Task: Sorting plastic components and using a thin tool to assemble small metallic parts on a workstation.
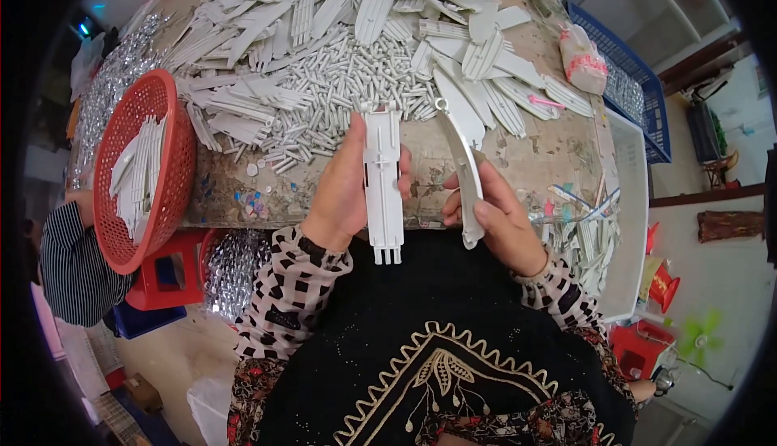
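Note:
Above the table's front edge, my left hand [344, 179] is closed around a long, flat white plastic piece [383, 179] with ribs along it and prongs at its lower end. To its right, a curved white plastic blade [465, 167] with a small ring at its top is gripped between the thumb and fingers of my right hand [503, 215]. The two pieces are held upright and apart. Just beyond them lies a heap of short white pegs [356, 74], with a pile of white plastic blades [324, 5] behind it.
At the left stands a red basket [146, 82] holding white pieces, near a person's striped sleeve [73, 252]. Silver tinsel-like strips [105, 98] lie behind it. To the right are a white bin [631, 227] with more pieces and a blue crate [639, 65].

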The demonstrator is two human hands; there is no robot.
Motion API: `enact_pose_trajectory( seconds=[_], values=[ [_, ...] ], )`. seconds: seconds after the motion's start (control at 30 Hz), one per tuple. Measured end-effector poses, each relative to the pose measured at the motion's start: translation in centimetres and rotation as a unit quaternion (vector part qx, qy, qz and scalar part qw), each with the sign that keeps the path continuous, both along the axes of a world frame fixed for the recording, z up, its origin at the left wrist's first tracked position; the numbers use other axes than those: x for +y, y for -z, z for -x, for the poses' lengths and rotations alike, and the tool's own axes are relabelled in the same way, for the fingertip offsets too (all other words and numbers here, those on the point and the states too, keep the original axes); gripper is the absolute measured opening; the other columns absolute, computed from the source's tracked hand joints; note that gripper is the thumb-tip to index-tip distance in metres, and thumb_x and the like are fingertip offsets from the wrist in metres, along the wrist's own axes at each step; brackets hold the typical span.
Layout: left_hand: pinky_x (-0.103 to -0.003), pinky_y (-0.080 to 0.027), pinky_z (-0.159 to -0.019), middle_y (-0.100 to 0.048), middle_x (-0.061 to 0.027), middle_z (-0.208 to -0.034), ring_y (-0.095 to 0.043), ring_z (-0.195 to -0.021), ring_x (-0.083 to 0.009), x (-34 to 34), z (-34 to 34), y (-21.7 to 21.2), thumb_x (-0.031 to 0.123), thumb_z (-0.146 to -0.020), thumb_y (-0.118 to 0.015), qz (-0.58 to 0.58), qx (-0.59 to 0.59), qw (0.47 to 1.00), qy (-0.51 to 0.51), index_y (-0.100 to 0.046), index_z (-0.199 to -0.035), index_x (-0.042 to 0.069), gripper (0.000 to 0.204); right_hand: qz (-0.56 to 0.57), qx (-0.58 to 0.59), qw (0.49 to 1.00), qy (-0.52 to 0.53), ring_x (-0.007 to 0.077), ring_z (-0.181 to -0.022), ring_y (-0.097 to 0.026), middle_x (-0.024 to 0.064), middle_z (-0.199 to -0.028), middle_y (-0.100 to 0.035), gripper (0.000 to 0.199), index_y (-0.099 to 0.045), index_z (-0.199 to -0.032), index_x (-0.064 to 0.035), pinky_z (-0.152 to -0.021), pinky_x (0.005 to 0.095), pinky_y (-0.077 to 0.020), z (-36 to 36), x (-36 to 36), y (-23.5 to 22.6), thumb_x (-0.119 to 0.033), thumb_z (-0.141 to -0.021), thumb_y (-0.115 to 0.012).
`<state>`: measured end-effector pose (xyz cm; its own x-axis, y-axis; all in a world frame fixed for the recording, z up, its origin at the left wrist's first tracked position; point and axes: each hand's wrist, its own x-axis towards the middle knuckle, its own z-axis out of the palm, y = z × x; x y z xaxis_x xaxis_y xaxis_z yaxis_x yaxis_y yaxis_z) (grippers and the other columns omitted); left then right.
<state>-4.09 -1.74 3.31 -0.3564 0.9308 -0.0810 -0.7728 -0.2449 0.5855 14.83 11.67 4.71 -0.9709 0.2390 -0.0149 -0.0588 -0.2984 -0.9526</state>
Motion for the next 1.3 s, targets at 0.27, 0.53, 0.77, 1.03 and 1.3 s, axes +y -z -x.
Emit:
enact_pose_trajectory(
  seconds=[0.27,0.53,0.77,1.03,1.3],
  values=[
    [-0.032,-0.050,-0.077,-0.062,-0.0080,-0.100,-0.059,-0.084,-0.0173,0.4,-2.3,-1.4,0.029,-0.098,-0.050,-0.003,-0.035,0.997,-0.076,-0.048,-0.127,0.006,0.037,-0.400,0.053,0.915,0.031,0.0232,-0.101,-0.048,0.0158,-0.116,-0.042,0.059,-0.028,-0.143,0.0039,-0.089,0.0319,-0.0413,0.5,-0.3,0.3,-0.007,-0.091,-0.054],
    [-0.034,-0.047,-0.093,-0.060,-0.0071,-0.115,-0.058,-0.106,-0.0178,-0.3,-2.7,-1.4,0.010,-0.088,-0.064,-0.031,-0.033,0.994,-0.096,-0.044,-0.133,0.004,0.049,-0.438,0.090,0.894,0.038,0.0312,-0.100,-0.046,0.0209,-0.115,-0.039,0.061,-0.034,-0.141,0.0039,-0.089,0.0346,-0.0404,0.9,-1.4,0.0,-0.008,-0.088,-0.061],
    [-0.033,-0.044,-0.099,-0.058,-0.0145,-0.124,-0.057,-0.114,-0.0199,-1.1,-2.5,-1.5,0.005,-0.084,-0.069,0.012,0.110,0.991,-0.074,-0.039,-0.136,-0.001,0.060,-0.432,0.057,0.900,-0.019,0.0324,-0.107,-0.045,0.0204,-0.120,-0.041,0.062,-0.030,-0.142,0.0048,-0.097,0.0355,-0.0356,0.1,-1.2,0.2,-0.006,-0.088,-0.058],
    [-0.031,-0.047,-0.096,-0.059,-0.0135,-0.122,-0.058,-0.110,-0.0178,-1.2,-1.1,-2.8,0.004,-0.085,-0.068,0.069,0.244,0.965,-0.068,-0.037,-0.138,-0.006,0.063,-0.424,0.022,0.897,-0.123,0.0284,-0.093,-0.049,0.0163,-0.107,-0.043,0.044,-0.045,-0.130,0.0030,-0.084,0.0319,-0.0421,0.5,1.8,-3.4,-0.013,-0.091,-0.059],
    [-0.030,-0.043,-0.097,-0.058,-0.0112,-0.124,-0.055,-0.111,-0.0155,-0.3,-1.3,-1.3,0.011,-0.091,-0.063,0.052,0.202,0.976,-0.058,-0.041,-0.136,-0.003,0.052,-0.429,0.068,0.900,-0.013,0.0293,-0.096,-0.047,0.0181,-0.111,-0.042,0.063,-0.031,-0.143,0.0034,-0.086,0.0317,-0.0406,1.7,-1.7,0.2,-0.011,-0.089,-0.061]
  ],
)
